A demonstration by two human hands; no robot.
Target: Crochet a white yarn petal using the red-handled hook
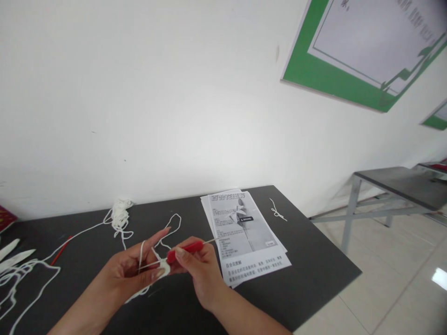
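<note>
printed sheet (244, 232) | heading 百合花图解 at top (small print below too blurred to read)

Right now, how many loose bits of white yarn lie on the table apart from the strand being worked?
2: a bundle by the wall, and a short knotted scrap right of the printed sheets. More may lie beyond the left edge.

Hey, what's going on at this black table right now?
A person is crocheting with white yarn. The right hand grips a red-handled crochet hook, its tip pointing toward the left hand. The left hand pinches a small white crocheted piece, with the white yarn looped over its fingers. More of the yarn trails off across the black table to a loose heap by the wall. A printed instruction sheet lies just right of the hands.
</note>
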